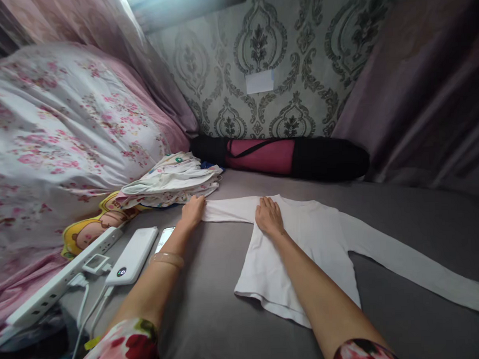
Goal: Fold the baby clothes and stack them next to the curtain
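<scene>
Shirt: The white shirt (316, 250) lies spread on the bed (204, 306), neckline toward the far edge, hem toward the near edge.
Left cuff: Your left hand (192, 211) is at the end of the sleeve that points toward the bed's left edge; your fingers are bent around the cuff, grasping it.
Shoulder: Your right hand (269, 215) rests palm down where that same sleeve meets the body of the shirt; your fingers are extended and released.
Second sleeve: It runs out straight toward the bed's near right corner.
Wrist: You wear a bracelet (167, 259) on the left forearm.
Clothes pile: The clothes (171, 179) are heaped just beyond your left hand, toward the far left corner.
Long bag: The black and dark red bag (260, 155) lies along the far edge, before the patterned wall (293, 46).
Phone: The phone (165, 238) lies beside your left forearm, which partly covers it.
Power bank: The white power bank (132, 256) sits just left of the phone, a cable (98, 310) at its near end.
Power strip: The power strip (66, 282) slants along the left edge, near the yellow cushion (90, 234).
</scene>
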`<state>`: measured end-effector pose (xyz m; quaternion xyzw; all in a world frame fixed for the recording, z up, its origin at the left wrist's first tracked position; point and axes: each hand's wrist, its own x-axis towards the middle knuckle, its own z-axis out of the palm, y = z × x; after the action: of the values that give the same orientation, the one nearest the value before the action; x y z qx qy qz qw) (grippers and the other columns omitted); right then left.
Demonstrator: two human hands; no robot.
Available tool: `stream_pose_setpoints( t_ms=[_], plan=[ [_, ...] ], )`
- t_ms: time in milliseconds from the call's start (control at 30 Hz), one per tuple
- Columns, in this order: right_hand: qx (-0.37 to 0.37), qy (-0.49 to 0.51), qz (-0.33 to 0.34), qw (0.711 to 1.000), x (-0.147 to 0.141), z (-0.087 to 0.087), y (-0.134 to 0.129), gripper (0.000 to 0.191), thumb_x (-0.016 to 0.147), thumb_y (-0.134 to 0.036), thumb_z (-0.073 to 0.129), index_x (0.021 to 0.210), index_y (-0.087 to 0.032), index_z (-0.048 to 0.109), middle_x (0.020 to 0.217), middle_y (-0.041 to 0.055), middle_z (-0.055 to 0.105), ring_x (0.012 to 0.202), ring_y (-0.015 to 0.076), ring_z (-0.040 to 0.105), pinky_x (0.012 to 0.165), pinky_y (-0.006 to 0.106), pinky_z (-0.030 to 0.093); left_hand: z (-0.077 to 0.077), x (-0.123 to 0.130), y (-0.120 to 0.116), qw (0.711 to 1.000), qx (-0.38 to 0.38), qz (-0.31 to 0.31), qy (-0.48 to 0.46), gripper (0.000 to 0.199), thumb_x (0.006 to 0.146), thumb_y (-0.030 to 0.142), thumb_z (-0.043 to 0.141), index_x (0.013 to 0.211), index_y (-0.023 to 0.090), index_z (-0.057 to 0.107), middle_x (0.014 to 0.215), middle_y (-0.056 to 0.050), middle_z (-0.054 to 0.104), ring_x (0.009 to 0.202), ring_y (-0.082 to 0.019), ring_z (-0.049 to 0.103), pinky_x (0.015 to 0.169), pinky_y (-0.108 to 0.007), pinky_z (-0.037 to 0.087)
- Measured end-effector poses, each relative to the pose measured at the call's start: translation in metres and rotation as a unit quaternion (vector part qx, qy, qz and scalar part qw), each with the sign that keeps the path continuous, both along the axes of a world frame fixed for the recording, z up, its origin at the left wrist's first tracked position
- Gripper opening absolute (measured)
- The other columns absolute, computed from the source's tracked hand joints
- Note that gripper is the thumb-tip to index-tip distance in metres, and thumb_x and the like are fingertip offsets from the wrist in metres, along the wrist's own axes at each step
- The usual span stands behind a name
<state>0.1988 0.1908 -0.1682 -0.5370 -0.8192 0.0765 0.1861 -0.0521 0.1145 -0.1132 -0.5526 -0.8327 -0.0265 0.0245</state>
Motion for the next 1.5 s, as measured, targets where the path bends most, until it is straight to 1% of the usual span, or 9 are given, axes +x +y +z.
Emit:
stream_pose_setpoints(
  t_ms=[133, 267, 533, 767, 967, 1133, 1233, 1367, 1500],
  plan=[
    [-0.019, 0.01, -0.002, 1.0, 0.001, -0.001, 0.004, 0.05, 0.097, -0.025, 0.025, 0.141, -0.011, 0.044, 0.148, 0.0113, 0.04, 0.138, 0.0242, 0.03, 0.114, 0.039, 0.017, -0.008, -0.005, 0.0, 0.998, -0.007, -0.019, 0.064, 0.038, 0.098, 0.037, 0.027, 0.114, 0.018, 0.056, 0.11, -0.015, 0.056, 0.089, -0.025, 0.065, 0.073, -0.033, 0.048],
    [-0.044, -0.01, 0.021, 0.999, 0.004, 0.001, 0.006, 0.05, 0.098, -0.029, 0.027, 0.142, -0.013, 0.042, 0.151, 0.0107, 0.036, 0.141, 0.0248, 0.026, 0.115, 0.04, 0.015, -0.006, -0.013, 0.006, 0.992, 0.008, -0.051, 0.113, 0.041, 0.099, 0.036, 0.023, 0.114, 0.015, 0.054, 0.111, -0.016, 0.053, 0.089, -0.028, 0.066, 0.07, -0.034, 0.05],
    [-0.05, -0.058, 0.038, 0.996, 0.003, 0.002, 0.001, 0.059, 0.099, -0.042, 0.026, 0.149, -0.011, 0.03, 0.156, 0.0147, 0.024, 0.143, 0.0298, 0.018, 0.115, 0.045, 0.01, -0.006, -0.027, 0.022, 0.986, 0.0, -0.104, 0.128, 0.039, 0.099, 0.035, 0.025, 0.112, 0.014, 0.056, 0.113, -0.018, 0.052, 0.091, -0.029, 0.066, 0.072, -0.037, 0.052],
    [-0.033, -0.061, 0.031, 0.997, 0.002, 0.002, -0.003, 0.057, 0.099, -0.042, 0.027, 0.149, -0.016, 0.032, 0.155, 0.0133, 0.027, 0.142, 0.0294, 0.019, 0.114, 0.044, 0.009, -0.013, -0.021, 0.027, 0.989, -0.048, -0.083, 0.115, 0.038, 0.098, 0.031, 0.027, 0.112, 0.011, 0.056, 0.111, -0.019, 0.055, 0.092, -0.029, 0.066, 0.072, -0.038, 0.052],
    [-0.018, -0.059, 0.026, 0.998, 0.001, 0.0, -0.003, 0.056, 0.098, -0.041, 0.029, 0.148, -0.016, 0.034, 0.154, 0.0136, 0.028, 0.142, 0.0296, 0.02, 0.113, 0.043, 0.009, -0.009, -0.009, 0.03, 0.989, -0.047, -0.057, 0.131, 0.036, 0.092, 0.011, 0.029, 0.109, 0.011, 0.061, 0.11, -0.019, 0.059, 0.101, -0.029, 0.061, 0.081, -0.039, 0.047],
    [-0.027, -0.06, 0.025, 0.998, 0.001, 0.001, -0.003, 0.057, 0.098, -0.041, 0.028, 0.149, -0.015, 0.033, 0.155, 0.0137, 0.028, 0.142, 0.0291, 0.019, 0.113, 0.043, 0.008, -0.001, 0.018, 0.037, 0.987, -0.001, -0.052, 0.149, 0.033, 0.087, 0.007, 0.037, 0.104, 0.008, 0.065, 0.111, -0.024, 0.059, 0.112, -0.034, 0.05, 0.088, -0.046, 0.04],
    [-0.036, -0.063, 0.023, 0.997, 0.0, 0.002, -0.003, 0.057, 0.098, -0.041, 0.028, 0.149, -0.016, 0.032, 0.155, 0.0131, 0.026, 0.143, 0.0288, 0.018, 0.113, 0.043, 0.007, -0.001, 0.051, 0.044, 0.986, 0.031, -0.099, 0.129, 0.033, 0.088, 0.008, 0.036, 0.102, 0.011, 0.065, 0.111, -0.021, 0.06, 0.11, -0.031, 0.051, 0.089, -0.043, 0.038],
    [-0.035, -0.063, 0.021, 0.997, 0.001, 0.003, -0.003, 0.057, 0.098, -0.04, 0.027, 0.149, -0.016, 0.032, 0.156, 0.0124, 0.026, 0.143, 0.029, 0.018, 0.114, 0.043, 0.007, -0.023, 0.109, 0.051, 0.973, 0.078, -0.216, 0.003, 0.027, 0.092, 0.016, 0.038, 0.105, 0.016, 0.061, 0.101, -0.011, 0.064, 0.096, -0.022, 0.058, 0.085, -0.033, 0.043],
    [-0.04, -0.07, 0.033, 0.996, 0.003, 0.004, -0.003, 0.056, 0.099, -0.033, 0.021, 0.15, -0.012, 0.03, 0.156, 0.0115, 0.025, 0.143, 0.028, 0.017, 0.114, 0.042, 0.009, -0.049, 0.142, 0.055, 0.952, 0.117, -0.253, -0.124, 0.032, 0.094, 0.016, 0.034, 0.118, 0.012, 0.055, 0.116, -0.012, 0.064, 0.107, -0.018, 0.058, 0.094, -0.028, 0.043]
  ],
)
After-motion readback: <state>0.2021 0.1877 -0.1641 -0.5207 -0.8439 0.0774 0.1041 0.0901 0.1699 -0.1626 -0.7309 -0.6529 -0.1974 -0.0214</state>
